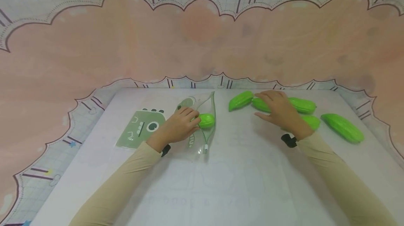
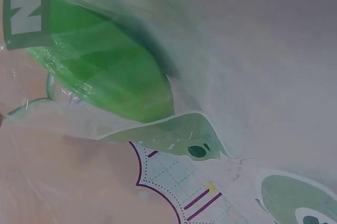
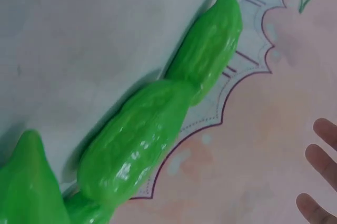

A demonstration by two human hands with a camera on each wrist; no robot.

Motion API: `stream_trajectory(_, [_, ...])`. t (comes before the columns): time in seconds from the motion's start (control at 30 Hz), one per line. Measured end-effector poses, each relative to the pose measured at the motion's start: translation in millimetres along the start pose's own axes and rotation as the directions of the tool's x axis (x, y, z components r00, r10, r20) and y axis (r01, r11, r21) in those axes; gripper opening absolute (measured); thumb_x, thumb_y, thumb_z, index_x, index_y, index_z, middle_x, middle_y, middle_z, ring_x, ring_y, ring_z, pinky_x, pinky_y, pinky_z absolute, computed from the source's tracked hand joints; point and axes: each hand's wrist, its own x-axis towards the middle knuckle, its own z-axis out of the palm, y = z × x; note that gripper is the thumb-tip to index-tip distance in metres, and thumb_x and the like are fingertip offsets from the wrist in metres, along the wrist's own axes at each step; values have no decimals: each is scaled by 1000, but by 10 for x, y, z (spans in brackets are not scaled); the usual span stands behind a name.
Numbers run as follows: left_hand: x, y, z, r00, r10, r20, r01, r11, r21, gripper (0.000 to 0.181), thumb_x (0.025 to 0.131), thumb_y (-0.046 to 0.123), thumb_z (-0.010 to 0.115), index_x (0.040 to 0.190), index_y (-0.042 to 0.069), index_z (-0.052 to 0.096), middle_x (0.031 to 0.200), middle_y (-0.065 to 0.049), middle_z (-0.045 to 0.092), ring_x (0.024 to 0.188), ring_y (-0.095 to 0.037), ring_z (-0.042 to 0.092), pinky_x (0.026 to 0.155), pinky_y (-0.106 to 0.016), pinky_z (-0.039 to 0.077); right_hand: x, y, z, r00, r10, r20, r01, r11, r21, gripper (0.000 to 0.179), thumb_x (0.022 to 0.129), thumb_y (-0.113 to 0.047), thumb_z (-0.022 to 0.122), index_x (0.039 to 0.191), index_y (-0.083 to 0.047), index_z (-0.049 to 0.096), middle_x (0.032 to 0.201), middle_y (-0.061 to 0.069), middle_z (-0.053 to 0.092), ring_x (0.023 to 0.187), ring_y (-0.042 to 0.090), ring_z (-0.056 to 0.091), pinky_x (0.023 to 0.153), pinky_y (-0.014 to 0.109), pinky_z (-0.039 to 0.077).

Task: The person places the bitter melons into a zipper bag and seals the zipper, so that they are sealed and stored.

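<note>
In the head view my left hand (image 1: 180,126) pinches the edge of a clear zip bag (image 1: 213,105) near its raised opening, which has a green border and a white slider. A glossy green bitter melon (image 1: 207,121) lies inside, partly behind my fingers; the left wrist view shows this bitter melon (image 2: 110,66) through the printed plastic. My right hand (image 1: 277,110) hovers, fingers spread and holding nothing, over a bitter melon (image 1: 260,105) in the back row. Another bitter melon (image 1: 241,100) touches its left end. In the right wrist view, fingertips (image 3: 321,163) show apart from the bitter melons.
More bitter melons lie on the right, one behind my hand (image 1: 303,105), one by my wrist (image 1: 311,122) and one farther right (image 1: 343,128). A green monster-face print (image 1: 142,128) lies left of my left hand. A patterned cloth wall (image 1: 202,43) rises behind the white table (image 1: 221,184).
</note>
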Motion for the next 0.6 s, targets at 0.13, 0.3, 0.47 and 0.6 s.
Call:
stream_trajectory(0.13, [2,6,15,1000,0,7,0,1000,0,22,82,26,71,91,10,59,95,-5,61,91,-22,59,88,-34,47,-34,50,-32,1000,25,11,-25,1000,-14,63,70,-28,78,122,-1,54,116,20,60,111,38,52,96,55,40])
stream_trajectory(0.3, [-7,19,35,1000,-1,13,2,1000,-23,23,82,27,70,92,10,59,96,-5,61,92,-22,58,88,-34,47,-76,120,-61,1000,20,-3,-21,999,-35,65,67,-28,80,121,0,55,113,20,61,107,38,54,91,57,43])
stream_trajectory(0.47, [-16,23,48,1000,-7,11,7,999,-34,21,83,26,69,92,10,60,96,-6,61,92,-22,58,88,-34,48,-117,220,-83,1000,12,-27,-13,999,-51,65,70,-36,79,118,1,56,110,21,62,103,39,56,86,58,45])
stream_trajectory(0.6, [-12,20,56,1000,-6,7,6,999,-36,22,82,25,70,92,9,59,96,-6,60,92,-23,58,88,-34,47,-150,328,-79,998,51,27,-49,997,-54,66,72,-38,77,121,0,55,113,22,61,106,40,55,89,59,43])
